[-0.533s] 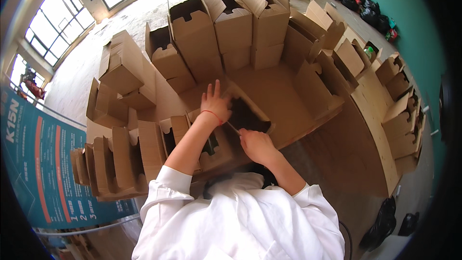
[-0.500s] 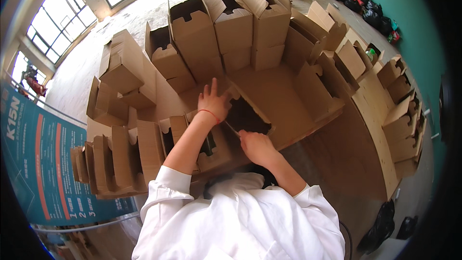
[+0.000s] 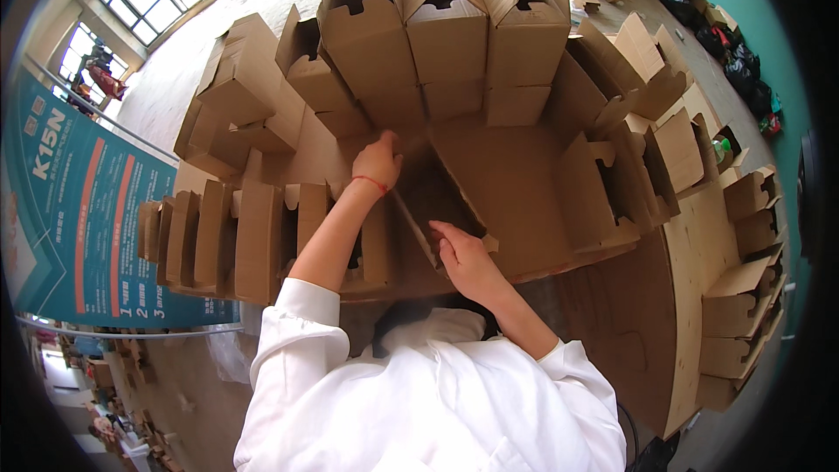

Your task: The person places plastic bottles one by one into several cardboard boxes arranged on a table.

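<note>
In front of me in the head view, a brown cardboard box (image 3: 463, 197) stands open at the top, its inside dark. My left hand (image 3: 377, 163), with a red string on the wrist, is at the box's far left corner. Its fingers are bent and close together, apparently on the edge; their tips are partly hidden. Over the near end of the same box is my right hand (image 3: 465, 255), its index finger stretched out and its thumb apart. The box rests on a brown cardboard-covered table (image 3: 516, 175).
Open cardboard boxes ring the table: tall ones (image 3: 446, 44) at the back, a row (image 3: 258, 240) at the left, more (image 3: 594, 175) at the right. A plywood board (image 3: 695, 253) with further boxes lies beyond. A teal banner (image 3: 96, 210) stands far left.
My left hand's spread fingers have drawn together near the far left corner. My right hand's fingers have straightened from their curled hold at the near edge. The view has shifted.
</note>
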A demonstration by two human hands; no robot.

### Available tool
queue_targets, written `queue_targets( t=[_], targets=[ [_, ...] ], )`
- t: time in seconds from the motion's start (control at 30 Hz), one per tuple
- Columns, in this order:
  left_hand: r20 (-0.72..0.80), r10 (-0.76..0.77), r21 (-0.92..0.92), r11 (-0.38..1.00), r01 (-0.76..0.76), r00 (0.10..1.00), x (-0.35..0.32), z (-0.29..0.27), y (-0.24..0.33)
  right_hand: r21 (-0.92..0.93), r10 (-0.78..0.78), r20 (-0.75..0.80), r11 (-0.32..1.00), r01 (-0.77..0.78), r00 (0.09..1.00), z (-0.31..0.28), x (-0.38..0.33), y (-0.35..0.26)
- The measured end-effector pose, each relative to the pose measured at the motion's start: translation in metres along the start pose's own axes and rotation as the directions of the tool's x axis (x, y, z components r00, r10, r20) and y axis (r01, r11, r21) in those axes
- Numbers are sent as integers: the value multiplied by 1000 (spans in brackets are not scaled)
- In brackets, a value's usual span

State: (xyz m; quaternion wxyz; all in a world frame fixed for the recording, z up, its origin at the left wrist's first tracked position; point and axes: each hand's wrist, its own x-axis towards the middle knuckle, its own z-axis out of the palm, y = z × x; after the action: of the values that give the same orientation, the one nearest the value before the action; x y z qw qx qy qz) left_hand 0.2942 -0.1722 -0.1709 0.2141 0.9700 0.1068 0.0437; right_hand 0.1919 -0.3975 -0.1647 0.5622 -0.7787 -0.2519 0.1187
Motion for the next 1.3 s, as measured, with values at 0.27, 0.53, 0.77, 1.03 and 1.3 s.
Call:
queue_targets(
  t=[0.27, 0.53, 0.77, 1.03, 1.3],
  targets=[
    [70, 253, -123, 962, -243, 965, -3, 7, -29, -402, -39, -102, 915, -6, 994, -12, -8, 7],
    [13, 383, 114, 917, -382, 924, -43, 28, -53, -781, -45, -146, 619, -87, 988, -32, 10, 21],
    [110, 119, 34, 992, -123, 987, -33, 31, -47, -746, 169, -134, 632, -212, 976, -45, 34, 33],
    [59, 262, -135, 958, -252, 963, -35, 34, -51, -671, 192, -131, 705, -230, 973, -45, 2, 29],
    [-22, 176, -157, 972, -177, 984, -41, 51, -64, -709, -353, -575, 665, -234, 738, -154, -2, -17]
  ],
)
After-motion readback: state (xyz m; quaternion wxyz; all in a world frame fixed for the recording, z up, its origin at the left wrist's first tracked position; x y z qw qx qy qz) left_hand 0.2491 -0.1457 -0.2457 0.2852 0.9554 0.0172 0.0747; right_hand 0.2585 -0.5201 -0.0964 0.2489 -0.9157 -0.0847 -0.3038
